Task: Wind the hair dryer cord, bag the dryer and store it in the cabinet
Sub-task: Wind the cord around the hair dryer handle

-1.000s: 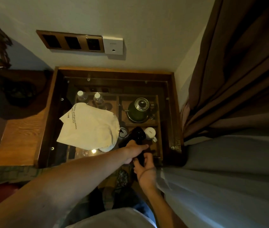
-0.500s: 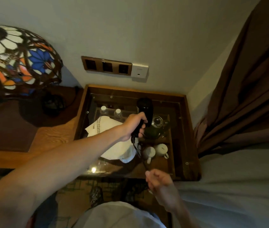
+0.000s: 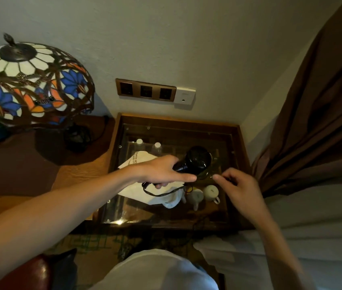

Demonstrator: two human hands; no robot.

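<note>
Two hands are up over the glass-topped cabinet (image 3: 178, 124) in the corner. Left hand (image 3: 161, 170) grips the black dryer (image 3: 195, 162) by its handle, index finger stretched out along it, with the dryer's round head pointing away toward the wall, held above the glass and not resting on it. Black cord (image 3: 163, 192) comes out of the handle's end below that hand and loops across to the right. Right hand (image 3: 239, 185) sits just beside the dryer with fingers curled and fingertips pinched together, looks like it's got the cord but it's too dark and thin there to be sure. White cloth bag (image 3: 142, 191) with some print on it lies on the glass under the left hand. Through the glass you can see two bottles (image 3: 139, 142) and two white mugs (image 3: 210, 192). Stained-glass lamp (image 3: 29, 84) on the left, brown curtain (image 3: 323, 122) on the right, socket strip (image 3: 146, 91) on the wall
</note>
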